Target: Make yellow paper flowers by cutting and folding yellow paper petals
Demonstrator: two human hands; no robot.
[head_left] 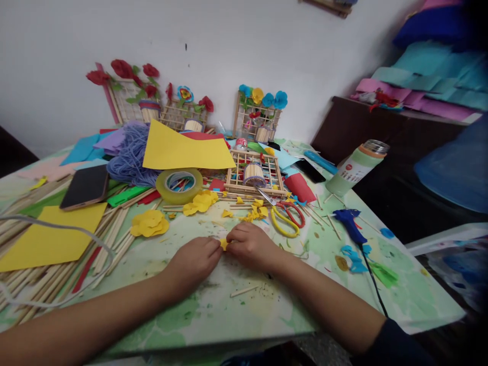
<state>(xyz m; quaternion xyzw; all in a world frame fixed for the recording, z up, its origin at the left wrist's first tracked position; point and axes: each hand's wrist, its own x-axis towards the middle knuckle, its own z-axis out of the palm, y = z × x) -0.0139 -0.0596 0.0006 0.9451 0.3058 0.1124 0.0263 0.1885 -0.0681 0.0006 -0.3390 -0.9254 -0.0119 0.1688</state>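
Observation:
Both my hands meet over the front middle of the table, pinching a small piece of yellow paper (pixel 223 244) between them. My left hand (pixel 196 264) is closed on its left side, and my right hand (pixel 251 246) is closed on its right side; most of the piece is hidden by fingers. Just beyond lie yellow paper scraps (pixel 253 213) and scissors (pixel 285 218) with red and yellow handles. Yellow paper flowers (pixel 150 223) rest to the left of my hands. A short stick (pixel 244 291) lies in front of them.
Left are wooden sticks (pixel 114 239), a phone (pixel 86 186), blue yarn (pixel 133 155) and a tape roll (pixel 179 185). A small stick lattice (pixel 274 170) stands behind. At right are a glue gun (pixel 349 224) with its cord and a bottle (pixel 356 168). Flower-decorated lattices (pixel 259 114) lean against the wall.

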